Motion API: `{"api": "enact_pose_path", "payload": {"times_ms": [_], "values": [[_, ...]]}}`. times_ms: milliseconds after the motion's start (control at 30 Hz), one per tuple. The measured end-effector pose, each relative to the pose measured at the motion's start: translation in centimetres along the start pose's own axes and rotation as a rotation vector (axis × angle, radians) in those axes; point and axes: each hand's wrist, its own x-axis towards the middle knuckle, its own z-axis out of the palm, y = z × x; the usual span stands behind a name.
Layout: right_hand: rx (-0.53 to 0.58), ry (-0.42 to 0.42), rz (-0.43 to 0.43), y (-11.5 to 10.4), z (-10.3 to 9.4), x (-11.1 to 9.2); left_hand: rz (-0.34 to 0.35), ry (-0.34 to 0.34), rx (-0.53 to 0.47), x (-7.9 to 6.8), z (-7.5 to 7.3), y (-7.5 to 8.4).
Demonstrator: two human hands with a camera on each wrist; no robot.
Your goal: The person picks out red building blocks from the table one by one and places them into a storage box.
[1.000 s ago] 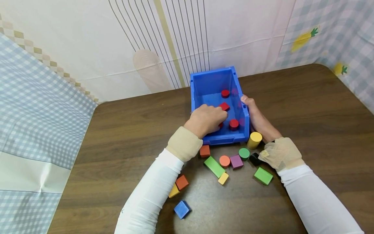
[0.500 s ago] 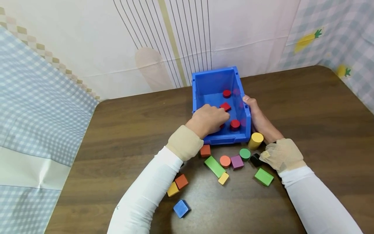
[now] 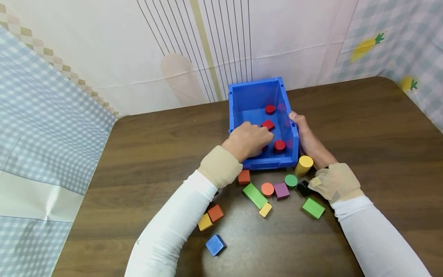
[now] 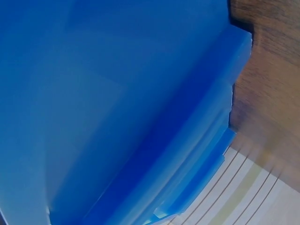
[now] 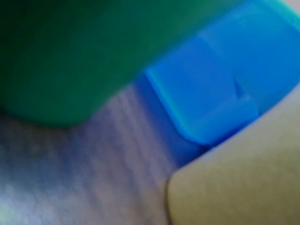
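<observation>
A blue plastic bin (image 3: 257,94) stands against the back edge of the table, with several red blocks inside, among them a round one (image 3: 279,146) and a square one (image 3: 268,124). My left hand (image 3: 250,139) reaches over the bin's left front side, knuckles up. Its fingertips are hidden below the knuckles, and part of a red block shows beside them. In the left wrist view the bin's wall (image 4: 140,93) fills most of the picture. My right hand (image 3: 308,136) holds the bin's right wall, thumb on the rim and the other fingers mostly hidden.
In front of the bin lie loose blocks: a yellow cylinder (image 3: 304,166), a long green block (image 3: 255,196), a purple block (image 3: 282,191), a green disc (image 3: 291,181) and several others. A blue cube (image 3: 215,245) lies nearest. Patterned cloth (image 3: 294,38) hangs behind the wooden table (image 3: 155,150).
The head view has shifted slightly, so the scene sits a little further right. Both hands keep their places at the bin, and the blocks have not visibly moved.
</observation>
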Motion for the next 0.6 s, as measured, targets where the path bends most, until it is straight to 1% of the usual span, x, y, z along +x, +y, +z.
{"api": "enact_pose_path", "payload": {"times_ms": [133,300,400,600], "values": [[0.021,-0.003,0.001,0.05,0.03,0.1,-0.005,0.003,0.001,0.04,-0.01,0.07],[0.007,-0.017,0.028,-0.11,-0.09,0.01,-0.012,0.008,0.009,0.09,-0.09,0.17],[-0.001,-0.02,0.035,-0.21,-0.14,-0.03,-0.011,0.042,0.023,0.06,-0.12,0.18],[0.05,-0.006,0.001,-0.06,0.06,0.07,-0.017,0.125,0.028,-0.22,-0.27,0.17]]}}
